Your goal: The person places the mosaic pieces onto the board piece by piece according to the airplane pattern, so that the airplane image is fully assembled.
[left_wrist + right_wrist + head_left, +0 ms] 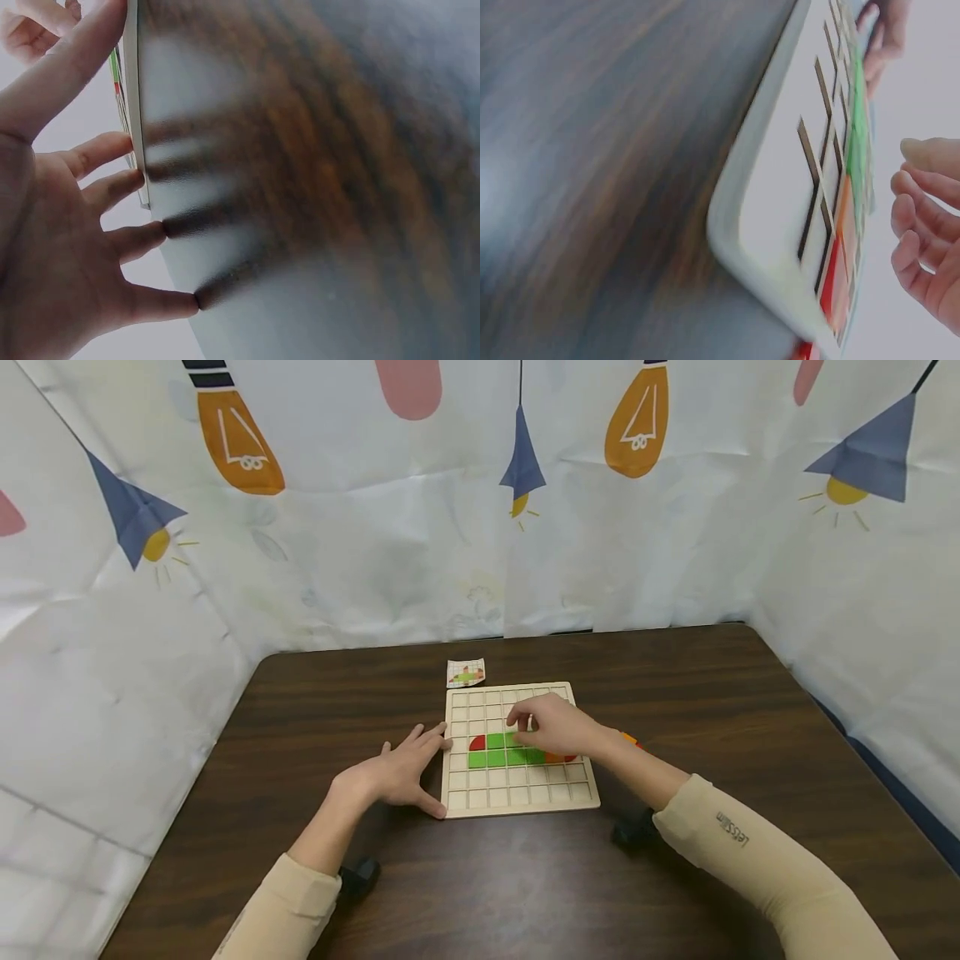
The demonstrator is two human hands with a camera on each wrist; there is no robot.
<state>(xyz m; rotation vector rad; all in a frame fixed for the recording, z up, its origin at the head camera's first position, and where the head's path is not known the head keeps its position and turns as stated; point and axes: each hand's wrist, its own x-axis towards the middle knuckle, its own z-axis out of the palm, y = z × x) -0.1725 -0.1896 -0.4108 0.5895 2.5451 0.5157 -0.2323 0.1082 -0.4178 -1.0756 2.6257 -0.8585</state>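
A pale wooden grid board (520, 797) lies on the table. In its middle rows sit several green tiles (497, 758), a red rounded piece (477, 743) at their left end, and orange (553, 758) and red (571, 758) pieces to the right, partly under the right wrist. My left hand (401, 772) spreads along the board's left edge, with thumb and some fingertips touching that side and other fingertips on the table. Above the green tiles hovers my right hand (558, 725), fingers loosely bent. In the right wrist view no piece shows between its fingertips (911, 150).
A small picture card (466, 673) with a coloured grid pattern lies behind the board. Loose orange and red pieces (628, 738) lie right of the board, partly behind the right forearm. The dark wood table (337, 693) meets a printed white curtain (360, 568) at the back.
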